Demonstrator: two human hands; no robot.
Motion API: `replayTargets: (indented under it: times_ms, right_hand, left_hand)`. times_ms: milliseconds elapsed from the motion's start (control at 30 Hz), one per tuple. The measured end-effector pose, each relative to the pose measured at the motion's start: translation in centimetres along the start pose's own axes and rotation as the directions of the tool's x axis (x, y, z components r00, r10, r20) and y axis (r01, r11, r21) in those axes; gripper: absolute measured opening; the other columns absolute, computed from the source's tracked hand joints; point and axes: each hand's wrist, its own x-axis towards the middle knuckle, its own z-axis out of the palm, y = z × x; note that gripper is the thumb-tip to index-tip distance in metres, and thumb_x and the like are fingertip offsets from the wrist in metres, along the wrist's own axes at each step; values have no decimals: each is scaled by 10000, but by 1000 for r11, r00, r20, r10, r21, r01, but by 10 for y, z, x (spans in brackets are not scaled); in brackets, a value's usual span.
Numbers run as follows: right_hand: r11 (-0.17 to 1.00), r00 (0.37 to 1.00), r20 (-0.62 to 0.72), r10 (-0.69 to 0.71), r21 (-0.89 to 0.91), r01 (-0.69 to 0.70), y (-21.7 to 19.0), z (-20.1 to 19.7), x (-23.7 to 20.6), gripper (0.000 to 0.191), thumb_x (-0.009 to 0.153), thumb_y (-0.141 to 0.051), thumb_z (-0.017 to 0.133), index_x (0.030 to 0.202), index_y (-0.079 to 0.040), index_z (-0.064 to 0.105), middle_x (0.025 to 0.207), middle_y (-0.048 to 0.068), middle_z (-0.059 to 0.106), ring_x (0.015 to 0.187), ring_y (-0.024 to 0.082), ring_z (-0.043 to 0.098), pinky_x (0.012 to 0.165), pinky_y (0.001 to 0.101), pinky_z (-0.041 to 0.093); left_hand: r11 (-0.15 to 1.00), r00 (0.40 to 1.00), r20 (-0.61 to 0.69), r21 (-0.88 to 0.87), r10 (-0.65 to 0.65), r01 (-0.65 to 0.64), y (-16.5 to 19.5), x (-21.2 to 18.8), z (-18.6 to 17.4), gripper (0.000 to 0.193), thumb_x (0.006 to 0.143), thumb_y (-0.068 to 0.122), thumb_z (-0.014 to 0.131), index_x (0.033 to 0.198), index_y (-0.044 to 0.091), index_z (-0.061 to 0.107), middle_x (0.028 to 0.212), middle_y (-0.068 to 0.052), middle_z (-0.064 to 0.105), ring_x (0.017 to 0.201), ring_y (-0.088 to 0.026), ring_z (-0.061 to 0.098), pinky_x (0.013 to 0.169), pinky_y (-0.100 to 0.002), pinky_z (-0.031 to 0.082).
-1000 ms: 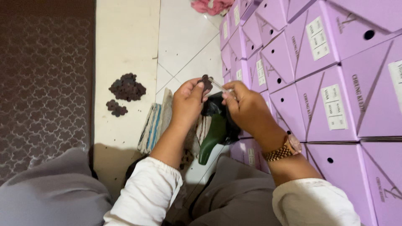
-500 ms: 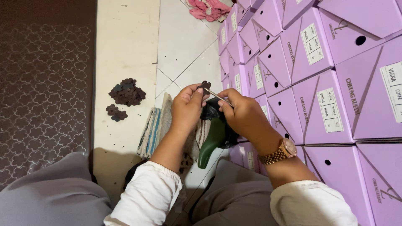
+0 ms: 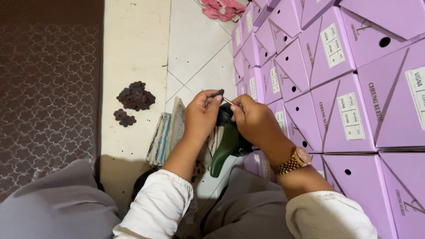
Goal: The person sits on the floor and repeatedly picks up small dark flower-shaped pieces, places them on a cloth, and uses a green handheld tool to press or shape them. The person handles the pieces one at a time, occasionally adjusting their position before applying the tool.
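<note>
Stacked lilac boxes [image 3: 336,88] filling right side of floor, well apart from patterned rug [image 3: 44,97] at far left. Striped folded cloth [image 3: 161,137] lying on pale tiles just beside knees. Dark green heeled shoe [image 3: 226,148] held above lap between both hands, heel pointing down toward body, upper end hidden behind fingers. Left hand [image 3: 201,117] with grip pressed together, pinching small dark round piece [image 3: 217,93] at fingertips. Right hand [image 3: 254,121] closed around shoe top, pinching thin pin-like tool [image 3: 228,101] whose tip meets that piece. Two heaps of similar dark pieces [image 3: 135,95] resting on floor strip, near cloth. Judged advisable: keep shoe braced against lap, tool steady, piece square before pressing.
</note>
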Motion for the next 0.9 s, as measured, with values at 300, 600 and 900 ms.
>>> replayTargets:
  times_ms: [300, 600, 900]
  right_hand:
    - [995, 997, -27, -67, -81, 64, 4, 9, 0, 138, 966, -188, 645, 975, -50, 641, 656, 103, 694, 630, 293, 722, 592, 395, 563]
    - [941, 963, 104, 248, 212, -265, 11, 18, 4, 201, 998, -217, 568, 1009, -24, 620, 676, 69, 702, 511, 161, 645, 511, 313, 520]
    - [842, 933, 201, 299, 405, -357, 47, 34, 9, 231, 1011, -239, 569, 1051, -16, 616, 680, 50, 644, 500, 125, 573, 488, 275, 480]
  left_hand:
    - [998, 997, -80, -63, -1, -4, -5, 3, -6, 169, 936, 120, 738, 1062, 8, 733, 902, -23, 758, 781, -45, 659, 692, -200, 533]
    - [999, 993, -111, 18, 34, -32, -1, 0, 0, 168, 946, 143, 725, 1069, 29, 742, 897, -10, 761, 771, -36, 661, 698, -195, 545]
    - [984, 986, -129, 157, 106, -85, -9, 0, -1, 144, 948, 107, 732, 1055, 11, 738, 931, -47, 758, 859, -77, 671, 768, -225, 547]
